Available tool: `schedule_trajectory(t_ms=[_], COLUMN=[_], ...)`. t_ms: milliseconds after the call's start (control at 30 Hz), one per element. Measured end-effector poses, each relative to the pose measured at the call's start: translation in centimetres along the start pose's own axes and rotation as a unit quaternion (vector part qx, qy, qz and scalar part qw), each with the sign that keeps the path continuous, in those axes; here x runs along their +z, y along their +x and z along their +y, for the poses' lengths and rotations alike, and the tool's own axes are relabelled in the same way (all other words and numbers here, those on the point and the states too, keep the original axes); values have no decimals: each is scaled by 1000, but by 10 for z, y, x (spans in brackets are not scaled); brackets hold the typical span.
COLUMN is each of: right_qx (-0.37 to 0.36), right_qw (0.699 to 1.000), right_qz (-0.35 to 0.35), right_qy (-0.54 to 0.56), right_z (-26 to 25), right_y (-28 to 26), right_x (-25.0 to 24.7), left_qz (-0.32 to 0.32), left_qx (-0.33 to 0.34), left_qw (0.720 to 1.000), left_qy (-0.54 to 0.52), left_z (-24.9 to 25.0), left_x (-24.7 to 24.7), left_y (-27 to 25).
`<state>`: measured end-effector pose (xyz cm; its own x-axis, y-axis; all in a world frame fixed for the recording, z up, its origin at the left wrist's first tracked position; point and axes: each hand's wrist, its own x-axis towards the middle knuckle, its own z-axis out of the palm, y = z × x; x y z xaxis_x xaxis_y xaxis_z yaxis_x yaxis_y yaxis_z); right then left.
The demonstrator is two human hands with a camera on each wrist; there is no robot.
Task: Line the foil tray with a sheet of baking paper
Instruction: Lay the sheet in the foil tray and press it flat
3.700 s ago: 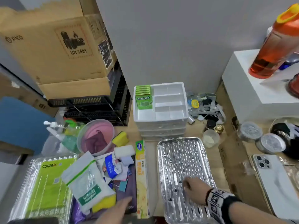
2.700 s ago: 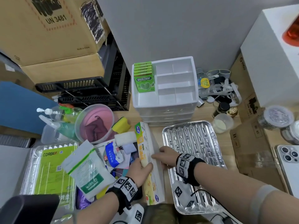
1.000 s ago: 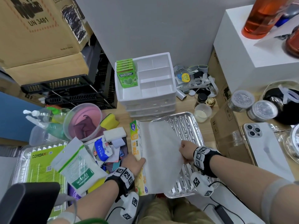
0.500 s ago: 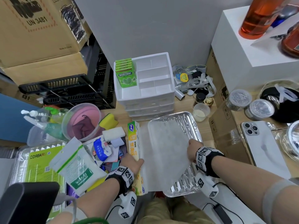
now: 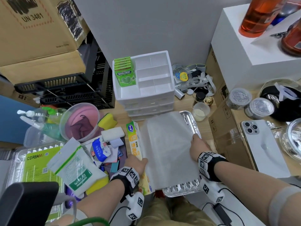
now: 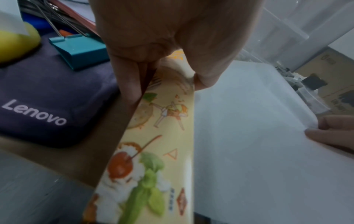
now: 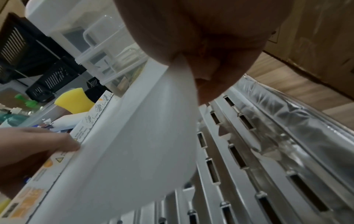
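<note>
A ribbed foil tray (image 5: 195, 126) lies on the desk in front of me, mostly covered by a white sheet of baking paper (image 5: 166, 147). The sheet runs out of a long yellow baking paper box (image 5: 133, 144) lying along the tray's left side. My left hand (image 5: 141, 160) grips that box (image 6: 153, 136), fingers down its left side and thumb on top. My right hand (image 5: 193, 139) pinches the paper's right edge above the tray's right rim. The right wrist view shows the paper (image 7: 153, 144) hanging in a curve above the tray's ribs (image 7: 268, 144), not lying flat.
A white drawer organiser (image 5: 146, 88) stands just behind the tray, and a small plastic cup (image 5: 201, 111) sits at its far right corner. A cardboard box (image 5: 228, 136) and a phone (image 5: 263, 144) lie to the right. Left of the box are a pink bowl (image 5: 81, 121), sponges and packets.
My hands took hold of the box, then my right hand drew the paper out rightward across the tray. Over the last second it moved farther right, and the sheet now reaches the right rim.
</note>
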<state>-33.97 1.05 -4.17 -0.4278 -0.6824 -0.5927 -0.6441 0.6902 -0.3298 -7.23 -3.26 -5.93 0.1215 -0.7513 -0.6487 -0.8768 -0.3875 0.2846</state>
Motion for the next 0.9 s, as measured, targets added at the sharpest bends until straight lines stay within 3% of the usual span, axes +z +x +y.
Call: schedule_trajectory(t_ms=[167, 333, 800, 867, 900], right_qx=[34, 37, 18, 12, 8], right_qw=[999, 999, 992, 991, 990], right_qz=[19, 22, 55, 55, 57], right_qy=[19, -11, -114, -122, -126], right_z=[6, 15, 37, 37, 36], right_y=[-1, -3, -3, -3, -3], right_x=[2, 7, 8, 7, 7], left_qz=[-8, 34, 63, 118, 148], left_qx=[-5, -4, -10, 44, 107], left_qw=[1000, 999, 989, 969, 950], left_qy=[-15, -24, 132, 213, 253], left_z=[4, 7, 13, 19, 23], left_x=[16, 27, -2, -6, -7], left_y=[-1, -4, -4, -13, -18])
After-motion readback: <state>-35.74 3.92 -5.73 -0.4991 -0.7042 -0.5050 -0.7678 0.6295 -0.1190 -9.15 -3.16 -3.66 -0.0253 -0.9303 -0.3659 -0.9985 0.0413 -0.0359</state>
